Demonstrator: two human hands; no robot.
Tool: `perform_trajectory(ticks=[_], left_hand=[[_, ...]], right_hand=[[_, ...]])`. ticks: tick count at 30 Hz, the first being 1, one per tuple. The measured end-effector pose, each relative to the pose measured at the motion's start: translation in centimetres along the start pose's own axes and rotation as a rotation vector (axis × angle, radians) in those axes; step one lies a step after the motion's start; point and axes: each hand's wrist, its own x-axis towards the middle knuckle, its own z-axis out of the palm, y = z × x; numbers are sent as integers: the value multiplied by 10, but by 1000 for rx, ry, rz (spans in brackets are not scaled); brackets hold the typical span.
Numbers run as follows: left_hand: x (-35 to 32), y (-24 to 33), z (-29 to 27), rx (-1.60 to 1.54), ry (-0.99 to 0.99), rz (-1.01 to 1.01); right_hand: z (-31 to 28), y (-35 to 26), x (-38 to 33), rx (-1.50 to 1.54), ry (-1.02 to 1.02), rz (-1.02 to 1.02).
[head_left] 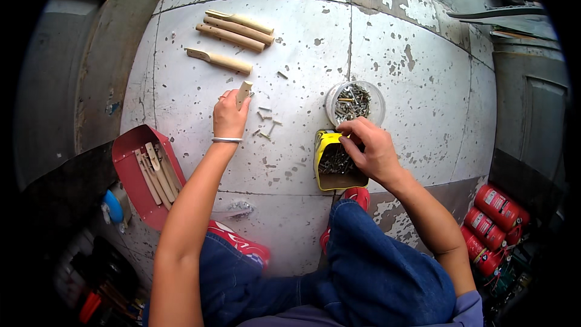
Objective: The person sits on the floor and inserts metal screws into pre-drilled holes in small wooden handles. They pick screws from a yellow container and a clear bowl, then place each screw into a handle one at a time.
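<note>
My left hand (230, 115), a band round its wrist, is closed round a pale wooden rod (244, 91) whose top end sticks up past the thumb. Beside it several loose metal bolts or screws (266, 122) lie scattered on the floor. Over the rim of a yellow open-topped container (319, 145) hangs my right hand (372, 148), fingers curled and thumb drawn in. Anything between those fingertips is hidden. Dark screws (336, 162) fill part of that container. Just beyond it, a round clear tub (380, 106) holds many metal fasteners (352, 102).
Several wooden rods (233, 33), some with scooped ends, lie on the worn white floor (417, 133) at far left. A red bin (130, 169) with more wooden rods stands left. Red fire extinguishers (493, 212) lie at right. My red shoes (248, 245) flank the near area.
</note>
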Motion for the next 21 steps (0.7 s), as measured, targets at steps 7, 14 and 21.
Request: perform_trajectory(ticks=[7, 14, 21], left_hand=[[5, 10, 4, 123, -4, 25], [-24, 96, -28, -549, -533, -73], [-49, 146, -34, -1107, -854, -514]], right_hand=[[-1, 5, -4, -4, -2, 4], [4, -15, -1, 276, -25, 84], [-2, -17, 3, 514, -155, 265]])
